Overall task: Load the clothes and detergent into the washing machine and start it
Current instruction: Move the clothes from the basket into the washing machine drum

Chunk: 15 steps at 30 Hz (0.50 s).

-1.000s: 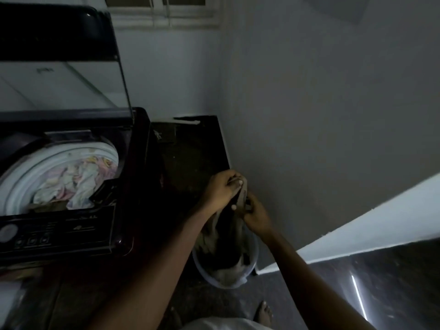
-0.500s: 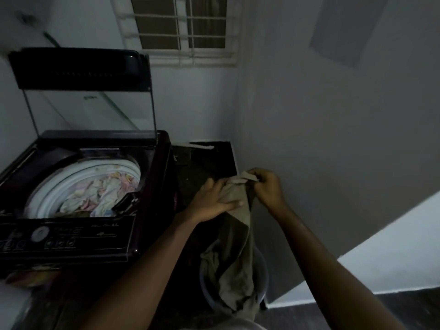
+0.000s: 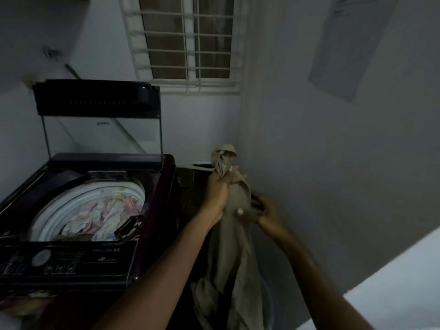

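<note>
A dark top-loading washing machine stands at the left with its glass lid raised. Pale pink and white clothes lie in its white drum. My left hand grips the bunched top of a long khaki garment, which hangs down to the bucket on the floor. My right hand holds the same garment lower down, at its right side. The bucket is mostly hidden behind the cloth and my arms.
A barred window is in the back wall. A grey wall runs close along the right, with a white ledge at the lower right. A dark counter fills the corner behind the garment. The machine's control panel faces me.
Both hands have lifted the khaki garment higher out of the bucket. My left hand now grips its bunched top and my right hand has dropped lower on it. The camera has tilted upward.
</note>
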Each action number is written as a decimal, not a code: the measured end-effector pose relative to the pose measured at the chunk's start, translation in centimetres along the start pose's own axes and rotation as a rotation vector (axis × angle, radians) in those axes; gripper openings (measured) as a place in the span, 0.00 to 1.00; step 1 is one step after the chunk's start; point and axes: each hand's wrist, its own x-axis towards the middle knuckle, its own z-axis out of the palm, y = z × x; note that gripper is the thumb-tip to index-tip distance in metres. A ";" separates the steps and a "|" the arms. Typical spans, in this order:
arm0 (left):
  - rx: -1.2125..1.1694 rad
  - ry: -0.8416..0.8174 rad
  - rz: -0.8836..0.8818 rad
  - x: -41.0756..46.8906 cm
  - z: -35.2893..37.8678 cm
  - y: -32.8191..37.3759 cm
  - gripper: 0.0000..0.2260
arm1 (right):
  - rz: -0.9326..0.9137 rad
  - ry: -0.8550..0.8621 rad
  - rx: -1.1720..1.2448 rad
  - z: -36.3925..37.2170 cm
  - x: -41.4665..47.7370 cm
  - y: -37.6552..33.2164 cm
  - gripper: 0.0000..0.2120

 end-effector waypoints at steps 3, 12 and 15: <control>-0.229 0.014 -0.022 0.6 1.8 2.2 0.07 | 0.117 -0.096 -0.013 4.1 -0.3 4.1 0.38; 0.794 -0.094 0.182 3.7 -5.6 2.1 0.25 | -0.109 0.219 -0.152 0.7 2.8 0.1 0.11; 1.089 -0.168 0.192 3.4 -5.5 0.2 0.20 | -0.164 0.294 -0.127 -1.1 4.1 -4.3 0.09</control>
